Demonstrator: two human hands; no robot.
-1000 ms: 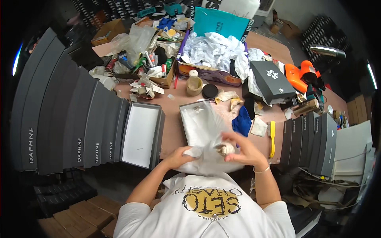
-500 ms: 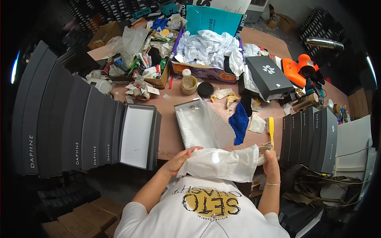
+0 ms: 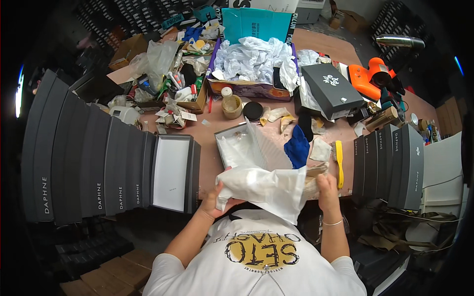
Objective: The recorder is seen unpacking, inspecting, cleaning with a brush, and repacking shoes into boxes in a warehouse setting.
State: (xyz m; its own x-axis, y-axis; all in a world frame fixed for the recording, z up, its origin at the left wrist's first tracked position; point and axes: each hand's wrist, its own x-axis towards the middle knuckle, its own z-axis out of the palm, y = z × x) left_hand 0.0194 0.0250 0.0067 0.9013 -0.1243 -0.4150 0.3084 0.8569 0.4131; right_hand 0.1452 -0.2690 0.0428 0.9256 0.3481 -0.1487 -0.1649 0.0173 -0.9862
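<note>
A soft white wrapping bag (image 3: 261, 190) stretches between my hands, just above the table's front edge. My left hand (image 3: 213, 201) is closed around its left end. Closed at the bag's right end, my right hand (image 3: 327, 188) grips a beige-brown, partly see-through thing (image 3: 314, 181). That thing sticks out beside the bag's mouth; its kind I cannot make out. Right behind the bag lies an open grey shoebox (image 3: 228, 135) lined with thin translucent paper (image 3: 266, 148), its near part covered by the bag.
Grey shoeboxes (image 3: 89, 163) stand in a row at left, beside an open box part (image 3: 171, 172). More shoeboxes (image 3: 387, 165) stand at right. A yellow brush (image 3: 339, 163), blue cloth (image 3: 297, 146) and jar (image 3: 231, 106) lie on the table. Behind is a carton of crumpled paper (image 3: 256, 61).
The bag has moved forward over the shoebox's near edge and tilted. My right hand has moved slightly left, and more of the beige-brown thing shows.
</note>
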